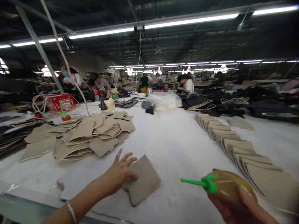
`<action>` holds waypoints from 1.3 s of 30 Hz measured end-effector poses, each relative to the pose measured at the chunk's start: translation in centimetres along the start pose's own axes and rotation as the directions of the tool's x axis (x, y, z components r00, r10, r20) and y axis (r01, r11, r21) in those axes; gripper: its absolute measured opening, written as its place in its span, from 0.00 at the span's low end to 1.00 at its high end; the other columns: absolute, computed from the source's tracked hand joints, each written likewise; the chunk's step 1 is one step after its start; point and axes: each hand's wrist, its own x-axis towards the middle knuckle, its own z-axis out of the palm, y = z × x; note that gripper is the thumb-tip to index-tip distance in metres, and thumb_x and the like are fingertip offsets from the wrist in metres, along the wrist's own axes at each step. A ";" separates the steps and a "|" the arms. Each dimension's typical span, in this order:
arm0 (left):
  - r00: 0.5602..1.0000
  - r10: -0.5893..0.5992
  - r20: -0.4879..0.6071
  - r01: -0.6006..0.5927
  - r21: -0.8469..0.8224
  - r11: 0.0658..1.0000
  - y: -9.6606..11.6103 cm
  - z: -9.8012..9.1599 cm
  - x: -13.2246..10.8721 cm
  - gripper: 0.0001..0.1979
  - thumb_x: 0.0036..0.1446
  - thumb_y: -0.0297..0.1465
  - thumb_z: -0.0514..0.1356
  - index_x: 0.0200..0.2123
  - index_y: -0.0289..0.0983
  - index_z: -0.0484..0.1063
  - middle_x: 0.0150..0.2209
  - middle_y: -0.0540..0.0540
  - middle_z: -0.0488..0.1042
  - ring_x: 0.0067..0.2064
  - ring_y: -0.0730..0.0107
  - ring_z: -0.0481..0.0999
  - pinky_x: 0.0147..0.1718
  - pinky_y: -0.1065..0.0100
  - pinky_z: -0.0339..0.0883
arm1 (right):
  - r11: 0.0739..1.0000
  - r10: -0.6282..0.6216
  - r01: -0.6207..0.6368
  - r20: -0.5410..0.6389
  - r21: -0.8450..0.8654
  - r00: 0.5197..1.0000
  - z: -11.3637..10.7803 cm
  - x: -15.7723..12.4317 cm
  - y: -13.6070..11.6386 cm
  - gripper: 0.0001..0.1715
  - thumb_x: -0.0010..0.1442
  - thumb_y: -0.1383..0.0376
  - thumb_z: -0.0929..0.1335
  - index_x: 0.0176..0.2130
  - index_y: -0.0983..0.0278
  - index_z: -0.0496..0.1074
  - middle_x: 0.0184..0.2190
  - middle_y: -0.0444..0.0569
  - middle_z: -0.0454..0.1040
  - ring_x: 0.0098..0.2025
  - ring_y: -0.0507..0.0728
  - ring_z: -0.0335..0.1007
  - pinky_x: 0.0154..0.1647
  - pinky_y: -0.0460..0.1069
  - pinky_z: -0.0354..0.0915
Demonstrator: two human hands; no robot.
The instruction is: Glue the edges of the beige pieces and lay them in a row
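Squeeze-bottle (230, 185) is filling gripping right hand (233, 214) at four o'clock, splayed left hand (122, 169) overlapping beige panel (146, 183), nine-o'clock red box (64, 103) showing illegible print.

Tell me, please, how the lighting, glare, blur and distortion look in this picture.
Head view: bright tube lights glow against a dark ceiling; head view: the table shows glints at its near left edge; head view: the row of tan pieces softens and stretches toward the lower right, apparently lens distortion.
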 end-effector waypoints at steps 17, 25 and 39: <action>0.981 -0.146 0.129 0.184 -0.368 0.911 3.2 1.3 -0.3 0.29 0.40 0.22 0.53 0.48 0.44 0.72 0.56 0.48 0.66 0.57 0.63 0.62 0.56 0.65 0.54 | 0.990 -0.013 0.045 0.228 -0.133 0.974 2.8 0.0 1.9 0.22 0.51 0.57 0.73 0.46 0.58 0.72 0.43 0.49 0.77 0.43 0.61 0.73 0.40 0.50 0.72; 0.926 -0.377 0.015 0.374 -0.166 0.913 4.5 3.6 1.0 0.18 0.48 0.28 0.54 0.44 0.34 0.69 0.45 0.39 0.66 0.47 0.59 0.67 0.47 0.63 0.63 | 0.929 -0.066 0.196 0.381 -0.314 0.922 3.6 1.0 3.8 0.34 0.48 0.56 0.75 0.51 0.60 0.63 0.41 0.51 0.74 0.44 0.63 0.71 0.46 0.55 0.69; 0.935 -0.347 0.069 0.349 -0.017 0.937 4.5 2.4 2.5 0.19 0.50 0.20 0.48 0.42 0.36 0.72 0.40 0.40 0.71 0.40 0.61 0.73 0.39 0.63 0.65 | 0.634 -0.249 0.507 0.467 -0.583 0.849 5.6 0.3 4.8 0.32 0.49 0.50 0.72 0.48 0.59 0.62 0.33 0.44 0.71 0.35 0.58 0.69 0.37 0.50 0.65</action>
